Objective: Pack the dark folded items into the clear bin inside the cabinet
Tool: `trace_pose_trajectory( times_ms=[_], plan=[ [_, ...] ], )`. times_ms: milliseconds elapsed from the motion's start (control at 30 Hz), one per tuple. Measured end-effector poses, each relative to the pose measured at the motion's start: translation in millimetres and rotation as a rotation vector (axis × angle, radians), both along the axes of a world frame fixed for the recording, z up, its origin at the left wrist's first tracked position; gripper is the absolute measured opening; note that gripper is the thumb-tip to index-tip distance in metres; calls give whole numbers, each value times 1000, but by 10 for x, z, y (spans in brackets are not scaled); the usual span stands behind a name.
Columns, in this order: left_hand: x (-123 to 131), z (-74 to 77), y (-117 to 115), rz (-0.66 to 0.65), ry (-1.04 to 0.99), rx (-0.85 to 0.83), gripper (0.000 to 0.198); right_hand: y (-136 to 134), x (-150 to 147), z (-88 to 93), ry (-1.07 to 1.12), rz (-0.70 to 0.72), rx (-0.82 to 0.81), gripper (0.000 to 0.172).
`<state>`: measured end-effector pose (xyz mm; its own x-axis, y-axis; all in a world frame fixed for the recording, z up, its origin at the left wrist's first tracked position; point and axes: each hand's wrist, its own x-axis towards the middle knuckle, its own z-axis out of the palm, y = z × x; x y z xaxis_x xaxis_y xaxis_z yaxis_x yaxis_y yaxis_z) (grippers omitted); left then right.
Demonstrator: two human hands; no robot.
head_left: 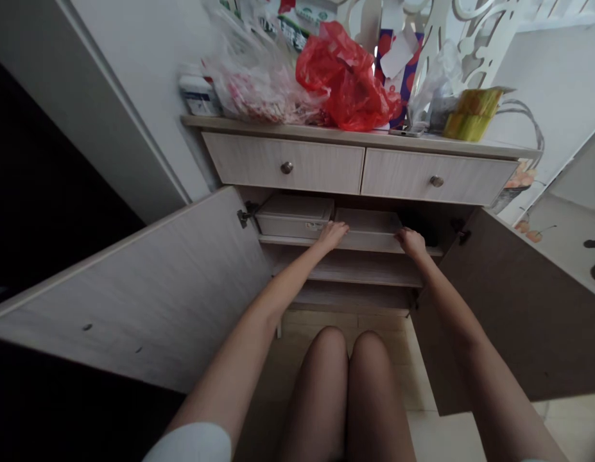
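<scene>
our left hand (332, 235) curls its fingers over the near left corner of the flat box (369, 221); we cannot tell how firmly it closes. our right hand (411, 242) pinches the near right corner between thumb and fingers. the flat box lies level on the upper shelf (287, 241), just right of 1 marked box (292, 208). its long axis seems to run left to right, with a low front face toward us. we judge it stiff, fairly light and a little slippery, best held by its 2 near corners or side walls.
</scene>
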<state>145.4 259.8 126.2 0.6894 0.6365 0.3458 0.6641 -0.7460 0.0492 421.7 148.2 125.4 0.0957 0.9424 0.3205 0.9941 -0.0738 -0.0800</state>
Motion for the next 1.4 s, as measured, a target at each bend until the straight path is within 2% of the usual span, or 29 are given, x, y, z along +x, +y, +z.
trace_pose_trajectory(
  times_ms=[100, 233, 400, 533, 633, 733, 867, 1000, 1100, 1167, 1267, 1400],
  plan=[
    [-247, 2, -337, -74, -31, 67, 24, -392, -64, -31, -19, 38, 57, 33],
    [-632, -78, -944, -189, -110, 126, 22, -1021, -280, -139, -9, 78, 52, 28],
    [-1065, -429, -1751, -208, -156, 148, 23, -1789, -581, -423, 32, 171, -10, 30],
    [-1308, -733, -2323, -219, -197, 187, 27, -2293, -750, -703, 31, 222, -62, 30],
    [-1414, -873, -2633, -226, -207, 218, 29, -2573, -848, -875, 27, 228, -78, 28],
    [-1461, -963, -2812, -222, -221, 187, 30, -2735, -914, -995, 25, 233, -88, 32],
    [-1487, -1056, -2887, -216, -262, 138, 31, -2780, -963, -1062, 38, 236, -105, 37],
    [-1505, -1124, -2893, -220, -329, -2, 24, -2802, -1000, -1009, 32, 217, -210, 31],
    [-1461, -1181, -2913, -124, -453, -110, 22, -2805, -972, -890, 27, 230, -281, 24],
    [-1397, -1227, -2926, -26, -569, -139, 26, -2692, -883, -774, 74, 261, -255, 35],
    [-1297, -1299, -2923, 85, -688, -132, 26, -2208, -631, -563, 195, 225, -107, 35],
    [-1229, -1402, -2870, 167, -755, -161, 34, -1116, -248, -311, 211, -67, 92, 38]
  ],
)
